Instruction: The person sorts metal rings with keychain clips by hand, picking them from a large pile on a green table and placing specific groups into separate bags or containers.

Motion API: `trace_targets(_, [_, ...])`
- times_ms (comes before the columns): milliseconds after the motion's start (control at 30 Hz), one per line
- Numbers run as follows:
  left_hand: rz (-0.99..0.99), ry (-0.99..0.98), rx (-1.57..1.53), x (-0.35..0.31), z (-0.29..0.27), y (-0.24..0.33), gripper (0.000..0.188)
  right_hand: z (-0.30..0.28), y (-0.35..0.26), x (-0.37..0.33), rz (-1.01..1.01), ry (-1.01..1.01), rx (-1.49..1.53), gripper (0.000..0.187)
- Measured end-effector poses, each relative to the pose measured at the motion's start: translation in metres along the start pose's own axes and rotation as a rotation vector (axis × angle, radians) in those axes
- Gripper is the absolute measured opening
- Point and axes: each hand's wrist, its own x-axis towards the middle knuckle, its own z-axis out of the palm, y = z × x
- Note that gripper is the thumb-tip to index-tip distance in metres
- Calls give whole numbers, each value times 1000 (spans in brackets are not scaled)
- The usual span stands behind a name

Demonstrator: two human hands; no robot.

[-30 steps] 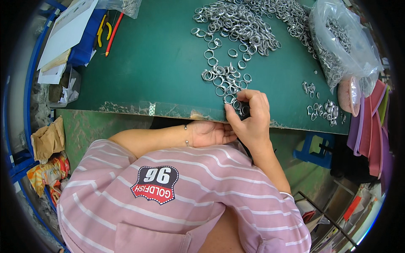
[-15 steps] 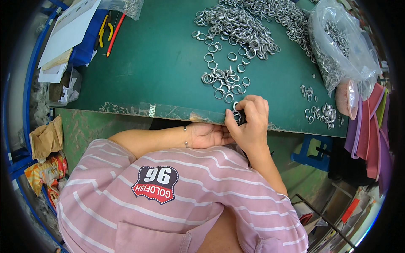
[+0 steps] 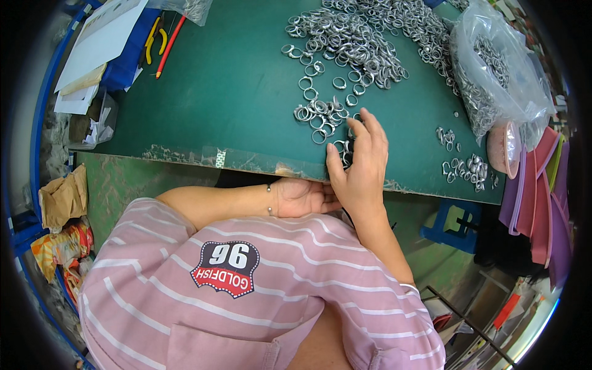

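My right hand lies over the near side of a small cluster of silver metal rings on the green table. Its fingers are stretched out, with the thumb apart from them. A few rings show in the gap between thumb and fingers, and the hand hides part of the cluster. Palm up, my left hand rests just below the table's front edge. Its fingers are loosely bent and apart, and no ring shows in the palm. Beyond the cluster spreads a large pile of similar rings.
A clear plastic bag of rings stands at the right beside a pink cup. Smaller ring groups lie near the right front edge. Yellow-handled pliers, a red pen-like tool and papers are at the left.
My right hand has moved forward from the table's edge onto the ring cluster, and its bent fingers have straightened and spread. My left hand stays in place.
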Motion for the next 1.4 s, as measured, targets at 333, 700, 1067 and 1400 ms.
trace_targets(333, [-57, -188, 23, -9, 2, 2, 36, -24, -2, -38, -285, -353, 563, 24])
trace_targets(700, [-136, -158, -214, -2, -8, 4, 49, -12, 24, 32, -281, -311, 174, 33])
trace_targets(1067, [-144, -107, -175, 1, 0, 4, 48, -60, 73, -8, 359, -10, 509, 13])
trace_targets(1400, [-172, -166, -225, 1, -1, 7, 48, -44, 55, -1, 22, -158, 211, 19])
